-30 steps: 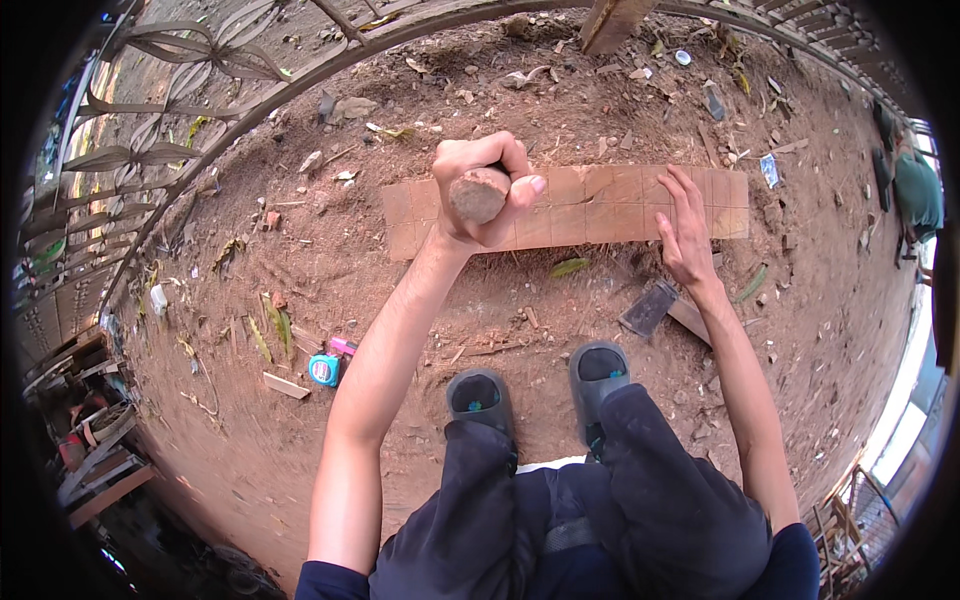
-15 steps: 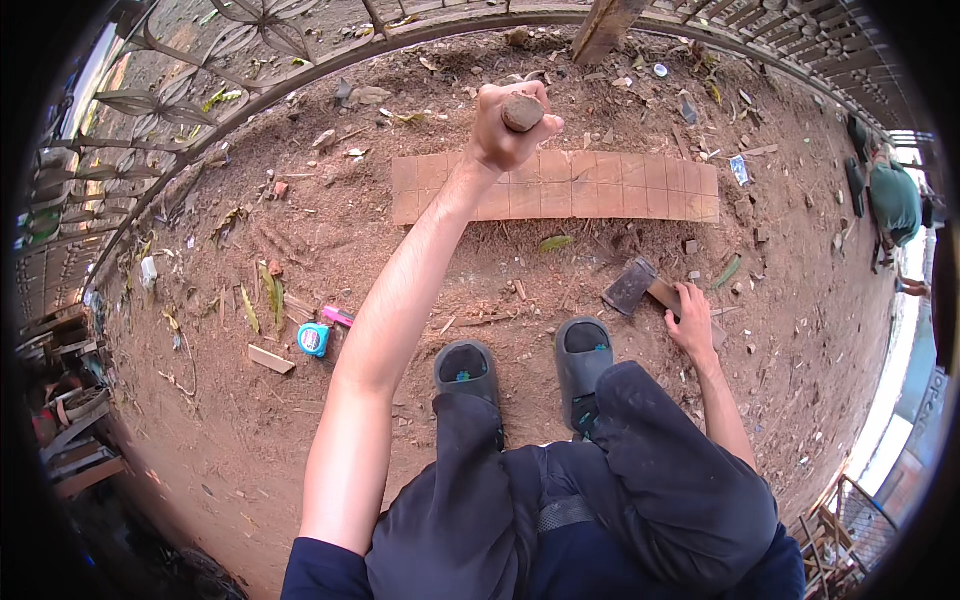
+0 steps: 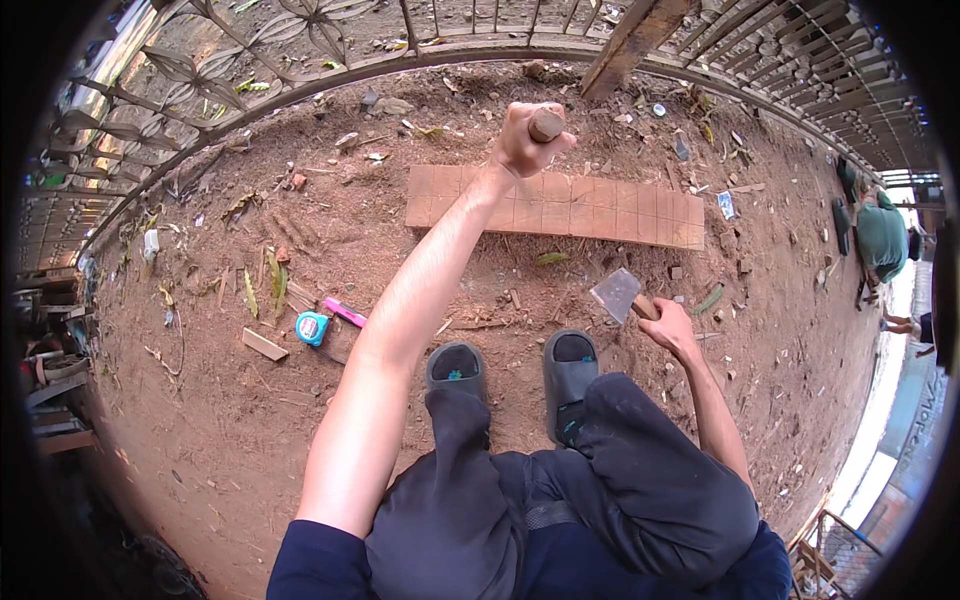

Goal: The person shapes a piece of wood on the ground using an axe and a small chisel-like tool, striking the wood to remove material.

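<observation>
My left hand (image 3: 521, 150) reaches far forward, closed around a round wooden stick (image 3: 546, 125) seen almost end-on. Its lower part is hidden by the fist. Just below that fist lies a flat reddish-brown board (image 3: 610, 207), marked with several crosswise lines, on the dirt. My right hand (image 3: 671, 328) grips the short wooden handle of a hatchet (image 3: 617, 294), whose flat grey head points up and left. The hatchet is between the board and my right shoe; how high it is off the ground I cannot tell.
Left of my feet lie a blue tape measure (image 3: 311, 328), a pink marker-like item (image 3: 345, 311) and a small wood offcut (image 3: 265, 345). An ornate metal fence (image 3: 480, 50) and a wooden post (image 3: 632, 50) bound the far side. A person in green (image 3: 882, 238) is at far right.
My right hand has wrapped around the hatchet handle, and the head has turned and shifted slightly left. My left hand with the stick sits slightly further right and lower in view.
</observation>
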Tool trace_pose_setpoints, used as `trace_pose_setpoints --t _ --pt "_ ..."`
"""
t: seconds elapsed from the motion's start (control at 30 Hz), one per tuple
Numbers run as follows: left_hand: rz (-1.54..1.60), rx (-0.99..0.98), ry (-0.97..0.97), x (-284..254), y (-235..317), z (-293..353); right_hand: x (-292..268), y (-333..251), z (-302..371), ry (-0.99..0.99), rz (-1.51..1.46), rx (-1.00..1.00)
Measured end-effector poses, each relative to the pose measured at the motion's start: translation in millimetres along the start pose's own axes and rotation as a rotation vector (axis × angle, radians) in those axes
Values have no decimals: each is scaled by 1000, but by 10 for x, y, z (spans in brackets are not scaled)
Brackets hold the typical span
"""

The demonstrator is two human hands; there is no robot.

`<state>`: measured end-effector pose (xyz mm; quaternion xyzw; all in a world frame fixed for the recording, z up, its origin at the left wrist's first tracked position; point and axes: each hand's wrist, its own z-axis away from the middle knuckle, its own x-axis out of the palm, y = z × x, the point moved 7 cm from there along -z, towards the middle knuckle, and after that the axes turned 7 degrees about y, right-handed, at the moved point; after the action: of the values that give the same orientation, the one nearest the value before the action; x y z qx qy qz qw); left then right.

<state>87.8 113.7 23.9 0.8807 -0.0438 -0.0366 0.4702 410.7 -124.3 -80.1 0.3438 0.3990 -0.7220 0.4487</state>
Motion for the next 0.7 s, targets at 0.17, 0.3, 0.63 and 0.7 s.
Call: trace_pose_setpoints --t 0.17,0.3,0.63,0.7 --pt "-13 6 4 6 1 6 -452 -813 251 -471 -667 26" --pt "-22 32 -10 43 44 -2 -1271 -1589 173 -405 -676 -125" --pt "-73 -26 -33 34 -95 11 -2653 -3009 452 -251 -1140 -622" --pt "-42 3 -7 52 -100 30 -2338 -2981 301 -262 -1136 -595"
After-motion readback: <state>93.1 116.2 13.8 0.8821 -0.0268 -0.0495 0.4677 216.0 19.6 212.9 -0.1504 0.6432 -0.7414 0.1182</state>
